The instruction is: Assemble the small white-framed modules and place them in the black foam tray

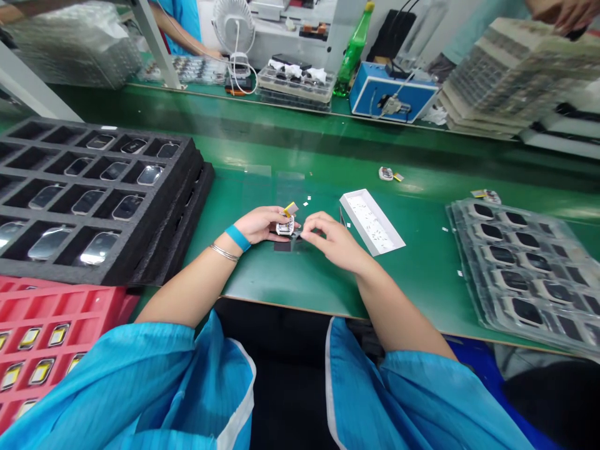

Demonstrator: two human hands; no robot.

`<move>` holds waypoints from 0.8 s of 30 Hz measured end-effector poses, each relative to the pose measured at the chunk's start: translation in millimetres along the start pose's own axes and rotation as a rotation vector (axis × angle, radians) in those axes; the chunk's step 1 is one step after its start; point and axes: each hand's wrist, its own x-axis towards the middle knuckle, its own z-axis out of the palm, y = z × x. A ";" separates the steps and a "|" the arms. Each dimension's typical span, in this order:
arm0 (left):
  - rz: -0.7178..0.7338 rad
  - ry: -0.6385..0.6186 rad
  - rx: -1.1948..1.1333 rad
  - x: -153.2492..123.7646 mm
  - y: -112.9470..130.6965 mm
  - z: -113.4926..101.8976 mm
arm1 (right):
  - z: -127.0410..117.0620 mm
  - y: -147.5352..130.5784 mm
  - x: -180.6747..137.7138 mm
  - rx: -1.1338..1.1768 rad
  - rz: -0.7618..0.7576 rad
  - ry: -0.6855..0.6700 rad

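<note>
My left hand (263, 225) is closed around a small white-framed watch case (284, 226) with its inner parts showing. A yellow and silver battery (291, 209) sticks up from the case's upper edge. Close on the right, my right hand (328, 234) has thumb and forefinger pinched together at the case's side; whatever lies between the fingertips is too small to make out. Beneath the hands, a small dark square (282, 247) lies on the green table (290, 281). A white open box (372, 222) with tiny pieces in it stands just right of my right hand.
Black foam trays (112, 250) with watch faces stand at left, above a red tray (94, 312) of battery-fitted cases. Stacked clear trays (473, 275) of watch cases lie at right. Another case (386, 173) rests farther back. Beyond are a fan (233, 28), a green bottle (356, 47) and co-workers.
</note>
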 end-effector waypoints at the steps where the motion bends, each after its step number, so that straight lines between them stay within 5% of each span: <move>1: 0.014 0.018 0.013 -0.2 -0.4 1.8 | -1.6 -1.2 1.1 0.088 -0.016 0.060; 6: 0.077 0.125 0.082 -2.8 -3.6 14.0 | 8.2 1.3 8.2 0.327 0.060 0.237; 24: 0.079 0.084 0.070 -2.1 -9.2 18.0 | 22.5 10.7 9.2 0.125 0.053 0.206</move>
